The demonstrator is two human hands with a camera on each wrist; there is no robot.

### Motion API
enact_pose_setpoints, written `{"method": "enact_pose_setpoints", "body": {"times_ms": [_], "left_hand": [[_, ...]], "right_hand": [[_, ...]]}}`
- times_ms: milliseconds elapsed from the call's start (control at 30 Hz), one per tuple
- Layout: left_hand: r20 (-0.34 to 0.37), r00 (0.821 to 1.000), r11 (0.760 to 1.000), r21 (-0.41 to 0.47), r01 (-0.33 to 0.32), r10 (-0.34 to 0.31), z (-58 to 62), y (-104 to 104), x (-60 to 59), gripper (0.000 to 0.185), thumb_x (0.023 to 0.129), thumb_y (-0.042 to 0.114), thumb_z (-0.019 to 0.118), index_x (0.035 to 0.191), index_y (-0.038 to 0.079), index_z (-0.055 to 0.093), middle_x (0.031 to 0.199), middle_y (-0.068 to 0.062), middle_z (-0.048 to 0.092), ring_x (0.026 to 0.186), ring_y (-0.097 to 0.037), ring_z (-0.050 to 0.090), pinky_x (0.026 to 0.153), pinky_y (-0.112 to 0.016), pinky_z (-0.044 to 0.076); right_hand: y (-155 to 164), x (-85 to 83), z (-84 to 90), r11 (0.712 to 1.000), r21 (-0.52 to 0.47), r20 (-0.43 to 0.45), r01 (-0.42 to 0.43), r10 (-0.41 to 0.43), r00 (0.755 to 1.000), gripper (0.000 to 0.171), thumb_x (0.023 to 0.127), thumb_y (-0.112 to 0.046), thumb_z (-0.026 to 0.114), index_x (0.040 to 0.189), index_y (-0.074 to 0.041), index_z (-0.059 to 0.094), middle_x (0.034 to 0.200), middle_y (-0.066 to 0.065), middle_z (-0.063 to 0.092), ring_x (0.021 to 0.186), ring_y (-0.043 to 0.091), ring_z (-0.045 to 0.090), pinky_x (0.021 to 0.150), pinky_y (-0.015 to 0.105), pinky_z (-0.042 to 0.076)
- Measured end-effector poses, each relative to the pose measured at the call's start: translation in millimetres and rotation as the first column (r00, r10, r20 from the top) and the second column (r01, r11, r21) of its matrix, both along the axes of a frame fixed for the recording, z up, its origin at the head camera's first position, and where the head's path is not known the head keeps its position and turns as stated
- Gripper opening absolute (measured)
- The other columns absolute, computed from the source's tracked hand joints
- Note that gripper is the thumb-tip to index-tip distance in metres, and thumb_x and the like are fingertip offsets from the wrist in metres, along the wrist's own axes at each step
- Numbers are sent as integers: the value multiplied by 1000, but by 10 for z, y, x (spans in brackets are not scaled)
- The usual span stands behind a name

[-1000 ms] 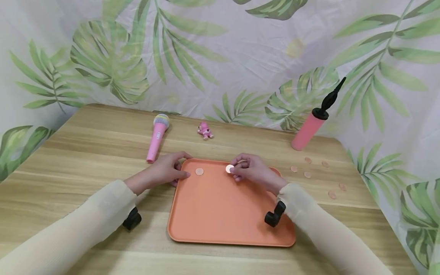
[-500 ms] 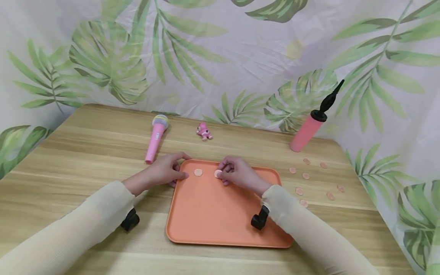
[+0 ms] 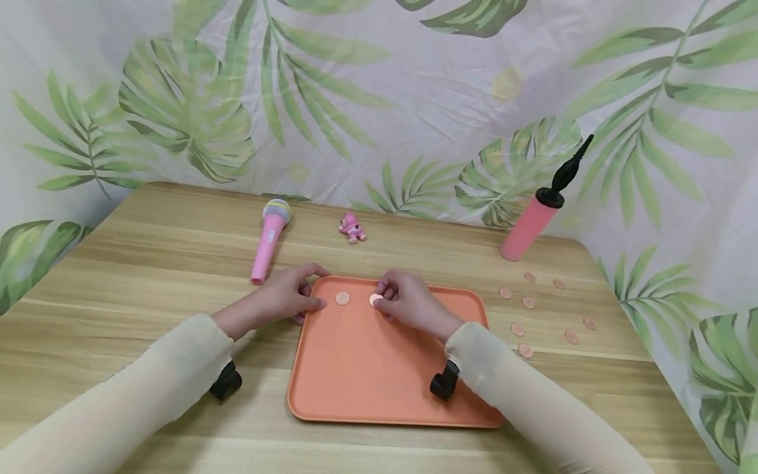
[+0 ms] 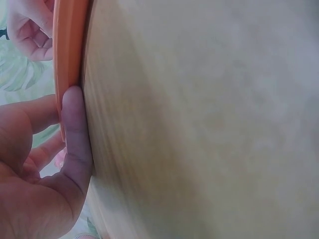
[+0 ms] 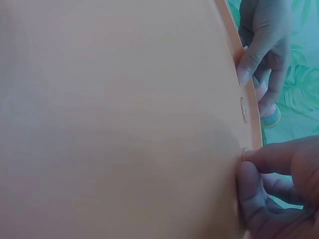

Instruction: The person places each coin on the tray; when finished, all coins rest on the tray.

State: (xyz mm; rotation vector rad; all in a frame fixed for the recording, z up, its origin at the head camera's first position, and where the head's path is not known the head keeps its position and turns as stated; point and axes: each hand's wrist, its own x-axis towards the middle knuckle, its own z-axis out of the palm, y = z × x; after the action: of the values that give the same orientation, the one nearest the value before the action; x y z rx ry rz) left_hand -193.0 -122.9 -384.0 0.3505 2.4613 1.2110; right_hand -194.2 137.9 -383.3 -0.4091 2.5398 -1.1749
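Observation:
The orange tray point(image 3: 379, 368) lies flat on the wooden table. My left hand point(image 3: 286, 293) grips its far left corner, thumb over the rim and the other fingers outside; the left wrist view shows the fingers against the tray's edge point(image 4: 70, 45). Between thumb and forefinger, my right hand point(image 3: 411, 304) pinches a copper-coloured coin point(image 3: 376, 300) at the tray's surface, near the far rim. Another coin point(image 3: 342, 299) lies flat on the tray between the two hands, and the right wrist view shows this coin point(image 5: 243, 110) beside the rim.
Several more coins point(image 3: 528, 303) lie scattered on the table right of the tray. Behind the tray are a pink microphone point(image 3: 268, 243) and a small pink bear figure point(image 3: 353, 228). A pink hand pump point(image 3: 529, 229) with a black top stands at the back right, before a leaf-print cloth point(image 3: 414, 99).
My right hand has moved left along the tray's far side and lowered its coin beside the other one; over the last half second it barely moves. The left hand stays at the corner.

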Motion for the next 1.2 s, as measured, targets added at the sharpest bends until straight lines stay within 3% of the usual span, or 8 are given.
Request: {"method": "enact_pose_setpoints", "body": {"times_ms": [333,800,1200], "left_hand": [[-29,1000,1000,-4,3,-3,-39,-6,3,53,96,9,74,145,2,54,77,-3,52,59,-11,57,57,-27,59],[-24,1000,1000,6,12,-12,-17,-5,10,53,96,10,74,145,1,54,75,-4,53,58,-10,58,57,-27,59],[-16,1000,1000,29,4,-3,-8,-12,19,54,96,8,73,145,1,53,76,-3,52,58,-10,57,56,-27,60]], "right_hand": [[-2,2,8,1000,16,39,17,-18,999,15,99,-14,73,105,-3,65,91,8,68,67,13,63,64,25,58],[48,-3,-45,997,-73,54,33,-30,998,18,98,-15,74,106,-1,65,93,10,69,70,14,65,68,27,61],[337,23,-9,976,-213,135,-47,77,988,20,103,-9,63,117,5,63,101,13,66,84,14,68,81,31,65]]}}
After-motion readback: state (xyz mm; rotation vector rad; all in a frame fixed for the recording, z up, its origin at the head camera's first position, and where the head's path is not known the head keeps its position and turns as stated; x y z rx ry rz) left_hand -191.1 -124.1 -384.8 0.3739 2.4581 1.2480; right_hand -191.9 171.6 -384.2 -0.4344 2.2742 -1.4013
